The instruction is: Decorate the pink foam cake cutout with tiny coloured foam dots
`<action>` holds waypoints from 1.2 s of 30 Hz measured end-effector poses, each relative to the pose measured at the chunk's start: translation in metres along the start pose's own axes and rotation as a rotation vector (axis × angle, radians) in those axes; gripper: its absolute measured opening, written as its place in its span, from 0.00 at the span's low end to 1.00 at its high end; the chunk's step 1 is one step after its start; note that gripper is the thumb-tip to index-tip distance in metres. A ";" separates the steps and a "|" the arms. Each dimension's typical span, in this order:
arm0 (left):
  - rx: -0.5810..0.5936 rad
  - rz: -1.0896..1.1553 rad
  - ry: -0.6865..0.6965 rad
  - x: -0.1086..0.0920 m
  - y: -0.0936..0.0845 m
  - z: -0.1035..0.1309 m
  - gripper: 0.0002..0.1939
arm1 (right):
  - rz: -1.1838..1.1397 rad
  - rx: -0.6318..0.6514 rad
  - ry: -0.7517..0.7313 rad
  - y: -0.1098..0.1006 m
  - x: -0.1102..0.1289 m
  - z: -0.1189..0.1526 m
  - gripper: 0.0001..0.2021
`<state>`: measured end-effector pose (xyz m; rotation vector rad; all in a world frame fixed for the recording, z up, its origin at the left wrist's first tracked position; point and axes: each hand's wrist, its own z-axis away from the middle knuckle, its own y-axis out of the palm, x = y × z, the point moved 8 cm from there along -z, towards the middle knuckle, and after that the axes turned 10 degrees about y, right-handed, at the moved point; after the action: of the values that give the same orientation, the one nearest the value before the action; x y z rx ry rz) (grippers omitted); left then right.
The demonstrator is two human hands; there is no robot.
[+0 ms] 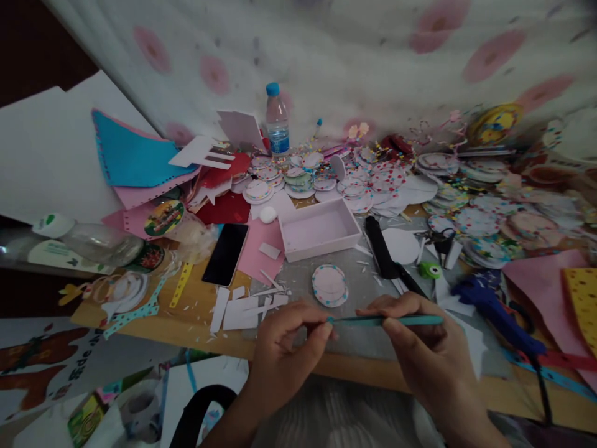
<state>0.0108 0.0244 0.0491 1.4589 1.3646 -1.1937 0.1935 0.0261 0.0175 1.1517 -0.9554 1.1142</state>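
Note:
My right hand (424,348) is closed around a pair of slim teal tweezers (413,320), held level above the table's front edge. Their narrow end points left and meets the fingertips of my left hand (293,348). The left thumb and fingers are pinched together there; a tiny blue bit shows at the tips, too small to name. Just beyond the hands lies a round white paper disc (330,285) with blue dots around its rim. Behind it stands an open white box (319,230), with paper scraps (242,311) to the left.
A black phone (226,254) lies left of the box. Stacks of dotted paper discs (359,180) and a water bottle (278,121) line the back. On the right are a black-handled tool (379,246), a green punch (430,270) and a blue glue gun (497,311).

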 end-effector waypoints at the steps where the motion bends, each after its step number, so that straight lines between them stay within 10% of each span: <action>1: -0.006 0.014 -0.012 0.002 0.000 0.001 0.06 | 0.000 -0.016 0.029 0.000 -0.002 0.000 0.04; 13: 0.002 -0.027 -0.063 0.003 0.000 0.000 0.07 | 0.113 -0.044 -0.249 -0.002 0.030 0.015 0.06; 36: 0.033 -0.078 -0.071 0.004 0.004 0.000 0.07 | 0.207 -0.044 -0.317 0.001 0.039 0.018 0.05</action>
<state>0.0142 0.0253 0.0452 1.3835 1.3700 -1.3107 0.2000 0.0145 0.0585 1.2373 -1.3634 1.0854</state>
